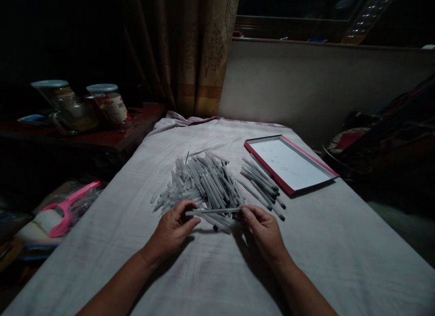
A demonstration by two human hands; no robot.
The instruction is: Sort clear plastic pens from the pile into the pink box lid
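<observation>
Level above the sheet, a slim clear-barrelled pen (217, 211) spans the space between my two hands. My right hand (263, 227) pinches its right end between thumb and fingertips. My left hand (176, 225) has thumb and fingers curled about the left end; the exact contact is partly hidden. Just beyond my hands lies a loose heap of translucent pen barrels (210, 182), many with grey or dark insides. To its right, several dark-tipped pens (260, 180) lie roughly side by side. A few more barrels (217, 221) rest beneath the held pen.
A shallow red-edged box lid (292, 190) with a white inside lies at the right of the pale bedsheet (210, 280). On the left, a dark red table (136, 121) bears lidded jars (110, 105) and a glass mug. A pink-handled item (68, 207) sits below it.
</observation>
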